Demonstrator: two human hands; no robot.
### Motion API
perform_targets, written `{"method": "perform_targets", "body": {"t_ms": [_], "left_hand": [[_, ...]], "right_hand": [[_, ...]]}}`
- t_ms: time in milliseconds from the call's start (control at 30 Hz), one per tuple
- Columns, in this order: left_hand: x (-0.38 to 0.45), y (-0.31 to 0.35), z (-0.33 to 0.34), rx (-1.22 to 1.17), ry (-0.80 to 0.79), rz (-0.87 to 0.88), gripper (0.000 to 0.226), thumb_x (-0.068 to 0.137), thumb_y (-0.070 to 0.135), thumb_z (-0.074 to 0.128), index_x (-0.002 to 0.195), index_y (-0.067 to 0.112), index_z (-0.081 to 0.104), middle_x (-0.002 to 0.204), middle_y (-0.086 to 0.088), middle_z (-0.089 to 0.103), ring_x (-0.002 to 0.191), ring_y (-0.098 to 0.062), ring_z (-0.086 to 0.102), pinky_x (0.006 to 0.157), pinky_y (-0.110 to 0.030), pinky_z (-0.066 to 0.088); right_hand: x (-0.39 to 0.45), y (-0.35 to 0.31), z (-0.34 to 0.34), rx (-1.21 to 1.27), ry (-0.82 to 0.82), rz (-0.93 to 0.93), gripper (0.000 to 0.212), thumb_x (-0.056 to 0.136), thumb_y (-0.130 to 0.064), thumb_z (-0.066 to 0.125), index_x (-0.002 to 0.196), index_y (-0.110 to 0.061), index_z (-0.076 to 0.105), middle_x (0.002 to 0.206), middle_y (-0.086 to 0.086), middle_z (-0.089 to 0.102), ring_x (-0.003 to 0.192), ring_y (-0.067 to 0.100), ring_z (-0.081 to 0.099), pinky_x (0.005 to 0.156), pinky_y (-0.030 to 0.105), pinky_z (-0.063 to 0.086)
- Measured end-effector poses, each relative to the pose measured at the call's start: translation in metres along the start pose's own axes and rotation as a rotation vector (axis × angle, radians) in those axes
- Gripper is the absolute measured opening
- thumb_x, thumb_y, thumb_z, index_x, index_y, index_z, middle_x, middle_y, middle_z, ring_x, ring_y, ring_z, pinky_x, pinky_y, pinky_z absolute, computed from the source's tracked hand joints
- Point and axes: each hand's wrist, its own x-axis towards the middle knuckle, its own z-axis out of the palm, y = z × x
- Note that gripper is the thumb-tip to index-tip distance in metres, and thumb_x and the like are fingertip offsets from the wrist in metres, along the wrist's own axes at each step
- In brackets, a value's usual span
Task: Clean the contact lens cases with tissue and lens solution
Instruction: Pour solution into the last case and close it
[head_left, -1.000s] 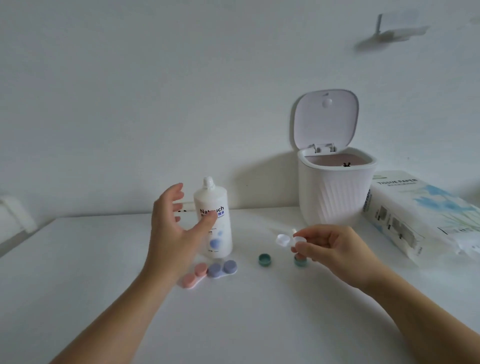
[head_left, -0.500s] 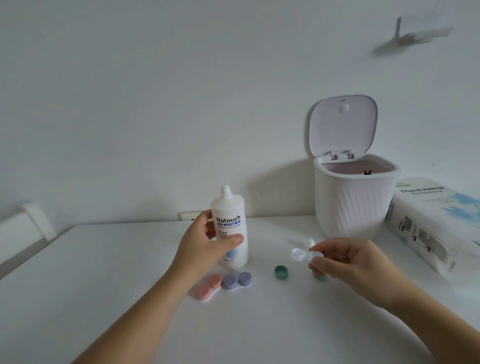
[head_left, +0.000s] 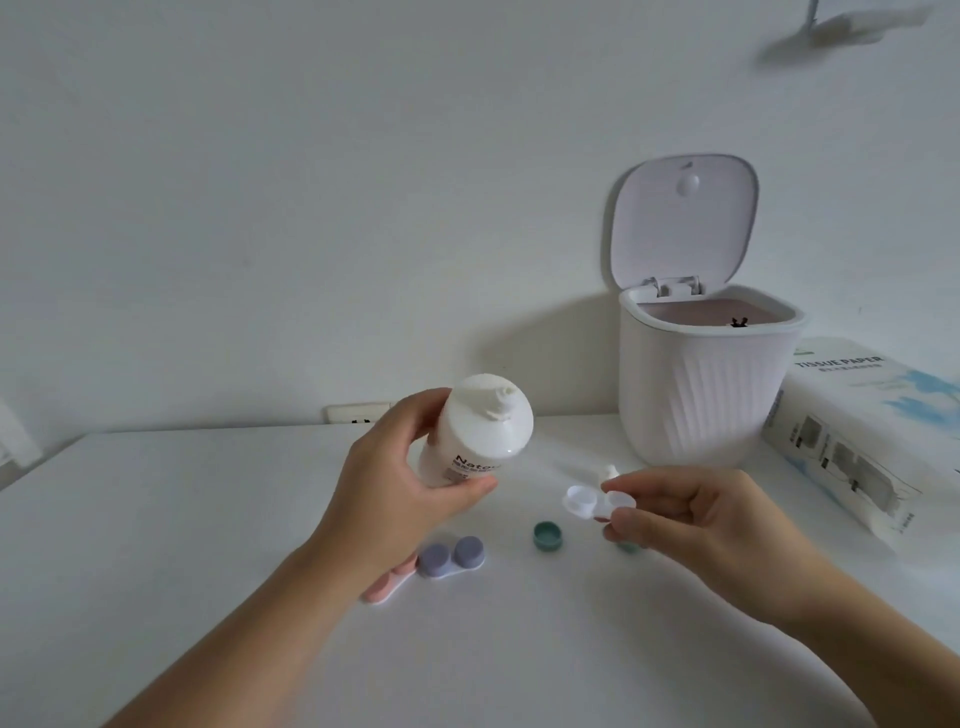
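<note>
On the white desk (head_left: 156, 519), a pink lens case (head_left: 387, 584) and a lilac lens case (head_left: 451, 557) are seen lying side by side under the left hand (head_left: 400, 499), whose grip is clamped on the tilted solution bottle (head_left: 475, 431) held above them. A green cap (head_left: 548, 535) lies further right. A clear lens case (head_left: 597, 501) is pinched by the right hand (head_left: 696, 525). Behind, an open-lidded bin (head_left: 706, 384) and a tissue pack (head_left: 862, 431) are set.
</note>
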Motion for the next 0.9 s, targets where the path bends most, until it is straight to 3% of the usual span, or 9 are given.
{"method": "perform_targets", "body": {"t_ms": [167, 333, 567, 800, 900], "left_hand": [[0.001, -0.003, -0.002, 0.106, -0.030, 0.114, 0.065, 0.066, 0.026, 0.092, 0.116, 0.048, 0.057, 0.116, 0.025, 0.064, 0.113, 0.005, 0.058, 0.085, -0.001, 0.038], [0.003, -0.007, -0.003, 0.197, -0.041, 0.220, 0.064, 0.064, 0.017, 0.091, 0.116, 0.039, 0.060, 0.115, 0.023, 0.062, 0.108, 0.006, 0.056, 0.083, -0.002, 0.037], [0.004, -0.010, 0.000, 0.272, -0.027, 0.288, 0.064, 0.066, 0.020, 0.089, 0.120, 0.037, 0.059, 0.116, 0.024, 0.062, 0.109, 0.001, 0.054, 0.086, -0.003, 0.036], [0.007, -0.012, 0.004, 0.354, 0.038, 0.411, 0.063, 0.063, 0.011, 0.088, 0.120, 0.021, 0.063, 0.119, 0.010, 0.066, 0.111, -0.016, 0.057, 0.092, -0.023, 0.041], [0.009, -0.013, 0.005, 0.374, 0.045, 0.431, 0.063, 0.062, 0.007, 0.088, 0.120, 0.018, 0.064, 0.118, 0.007, 0.066, 0.110, -0.018, 0.056, 0.092, -0.025, 0.041]], "right_hand": [[-0.005, -0.007, 0.004, -0.057, 0.012, -0.075, 0.032, 0.065, -0.048, 0.079, 0.096, -0.040, 0.078, 0.092, -0.004, 0.080, 0.090, 0.015, 0.077, 0.088, 0.028, 0.059], [-0.007, -0.009, 0.007, -0.129, 0.040, -0.147, 0.033, 0.064, -0.053, 0.078, 0.096, -0.045, 0.077, 0.091, -0.011, 0.079, 0.085, 0.009, 0.076, 0.083, 0.022, 0.058], [-0.008, -0.007, 0.008, -0.072, 0.015, -0.121, 0.041, 0.063, -0.051, 0.078, 0.101, -0.038, 0.077, 0.093, -0.005, 0.080, 0.092, 0.013, 0.077, 0.090, 0.023, 0.057], [-0.009, -0.008, 0.009, -0.126, 0.037, -0.139, 0.038, 0.064, -0.051, 0.077, 0.100, -0.037, 0.077, 0.091, -0.008, 0.080, 0.090, 0.010, 0.076, 0.091, 0.025, 0.056], [-0.008, -0.008, 0.010, -0.141, 0.039, -0.145, 0.037, 0.065, -0.052, 0.076, 0.099, -0.038, 0.077, 0.091, -0.009, 0.080, 0.090, 0.011, 0.077, 0.091, 0.028, 0.057]]}}
